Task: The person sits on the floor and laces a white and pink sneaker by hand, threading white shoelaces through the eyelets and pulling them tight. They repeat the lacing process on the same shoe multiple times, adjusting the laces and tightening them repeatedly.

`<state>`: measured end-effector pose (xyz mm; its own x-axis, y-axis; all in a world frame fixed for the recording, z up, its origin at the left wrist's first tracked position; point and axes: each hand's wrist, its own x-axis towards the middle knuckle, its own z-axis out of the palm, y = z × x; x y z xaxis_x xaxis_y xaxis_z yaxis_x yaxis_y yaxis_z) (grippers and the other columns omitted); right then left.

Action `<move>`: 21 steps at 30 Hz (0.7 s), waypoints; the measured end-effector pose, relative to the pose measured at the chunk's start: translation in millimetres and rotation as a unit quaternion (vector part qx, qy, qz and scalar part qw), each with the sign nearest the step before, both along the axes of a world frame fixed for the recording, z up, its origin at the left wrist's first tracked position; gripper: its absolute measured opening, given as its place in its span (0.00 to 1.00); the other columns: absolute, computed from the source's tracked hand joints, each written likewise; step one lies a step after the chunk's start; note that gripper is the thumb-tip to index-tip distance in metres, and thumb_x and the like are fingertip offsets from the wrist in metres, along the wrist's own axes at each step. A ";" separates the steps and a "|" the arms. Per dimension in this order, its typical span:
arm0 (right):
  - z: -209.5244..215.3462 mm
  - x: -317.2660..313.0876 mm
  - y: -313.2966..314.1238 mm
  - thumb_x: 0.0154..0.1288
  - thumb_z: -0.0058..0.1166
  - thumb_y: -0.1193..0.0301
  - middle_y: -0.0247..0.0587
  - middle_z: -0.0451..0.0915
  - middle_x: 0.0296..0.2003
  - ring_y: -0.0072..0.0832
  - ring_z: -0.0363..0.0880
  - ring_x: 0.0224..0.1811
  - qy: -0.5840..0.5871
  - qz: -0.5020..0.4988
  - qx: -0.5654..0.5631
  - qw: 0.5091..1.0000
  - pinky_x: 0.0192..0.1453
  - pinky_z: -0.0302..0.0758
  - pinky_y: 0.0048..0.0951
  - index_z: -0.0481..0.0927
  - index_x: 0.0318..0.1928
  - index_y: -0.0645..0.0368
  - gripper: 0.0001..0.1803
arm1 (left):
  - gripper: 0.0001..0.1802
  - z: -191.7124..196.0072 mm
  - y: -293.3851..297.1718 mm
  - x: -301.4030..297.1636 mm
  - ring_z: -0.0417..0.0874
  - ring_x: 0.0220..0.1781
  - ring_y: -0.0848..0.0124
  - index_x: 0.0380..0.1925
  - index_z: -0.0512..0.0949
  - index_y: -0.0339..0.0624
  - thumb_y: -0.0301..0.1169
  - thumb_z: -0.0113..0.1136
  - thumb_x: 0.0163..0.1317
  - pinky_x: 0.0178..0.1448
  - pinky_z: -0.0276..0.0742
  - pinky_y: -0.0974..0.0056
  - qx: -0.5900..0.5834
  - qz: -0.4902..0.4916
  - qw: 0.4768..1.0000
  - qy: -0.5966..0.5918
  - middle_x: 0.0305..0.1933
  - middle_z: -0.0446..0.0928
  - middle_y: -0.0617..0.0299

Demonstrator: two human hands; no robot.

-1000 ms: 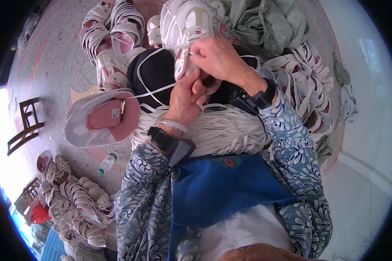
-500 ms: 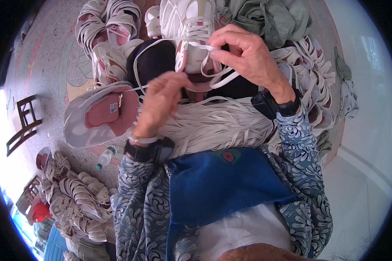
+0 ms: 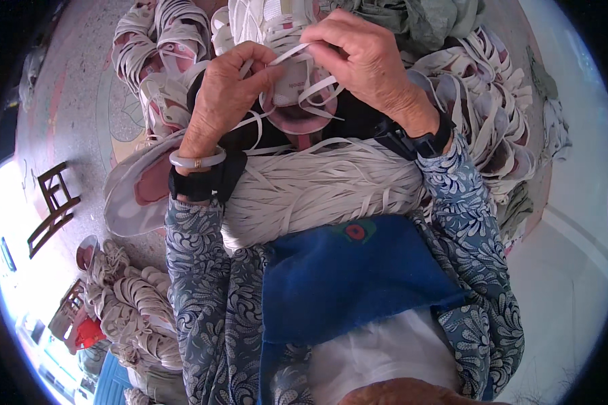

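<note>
Fingers of the left hand [image 3: 226,88] and right hand [image 3: 358,57] pinched white lace [image 3: 297,54] threaded across a shoe upper [image 3: 294,94], held above the lap's lace bundle [image 3: 317,185]. Lacing looked partly done; loose ends remained, with heaps of uppers [image 3: 493,108] around.

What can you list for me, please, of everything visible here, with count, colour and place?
shoe: one, white and pink, held up top centre.
lace: one, white, across the shoe between both hands.
lace bundle: one, white, on the lap.
blue cloth: one, over the lap below the bundle.
shoe piles: several, white and pink, top left, right and lower left.
loose shoe: one, white and pink, left of the lap.
green sack: one, top right.
wooden chair: one, brown, left on the floor.
left hand: on the shoe, pinching lace; pale bangle and black band at wrist.
right hand: pinching lace; black watch.
</note>
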<state>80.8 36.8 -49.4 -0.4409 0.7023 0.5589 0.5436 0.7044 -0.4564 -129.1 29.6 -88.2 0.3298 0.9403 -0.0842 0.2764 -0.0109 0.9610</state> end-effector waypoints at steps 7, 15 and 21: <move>-13.8 -16.0 1.0 0.59 0.55 0.77 0.41 0.72 0.23 0.35 0.73 0.22 0.072 -0.034 0.117 0.990 0.24 0.71 0.32 0.77 0.32 0.62 0.01 | 0.09 -7.6 11.0 -1.5 0.73 0.24 0.81 0.34 0.79 0.37 0.29 0.67 0.56 0.30 0.70 0.73 0.052 0.019 0.998 0.010 0.24 0.75 0.67; -18.3 -1.4 -3.9 0.51 0.64 0.77 0.33 0.76 0.31 0.31 0.78 0.28 -0.022 0.004 0.074 0.997 0.30 0.77 0.27 0.80 0.36 0.56 0.11 | 0.04 -5.9 5.9 21.5 0.71 0.27 0.78 0.35 0.78 0.39 0.25 0.57 0.61 0.32 0.70 0.73 0.208 0.155 0.964 0.054 0.27 0.74 0.67; -23.6 3.6 -0.7 0.55 0.61 0.69 0.31 0.74 0.30 0.32 0.79 0.28 -0.007 -0.004 0.094 0.996 0.28 0.77 0.31 0.79 0.35 0.52 0.07 | 0.09 -3.9 12.6 -5.6 0.73 0.23 0.71 0.40 0.76 0.36 0.23 0.55 0.59 0.28 0.70 0.67 0.208 -0.010 0.976 0.054 0.33 0.73 0.57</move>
<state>84.4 36.1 -73.0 -0.4446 0.5897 0.6742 0.5544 0.7724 -0.3100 -134.7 42.2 -92.1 0.3589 0.8938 0.2691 0.3720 -0.4013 0.8370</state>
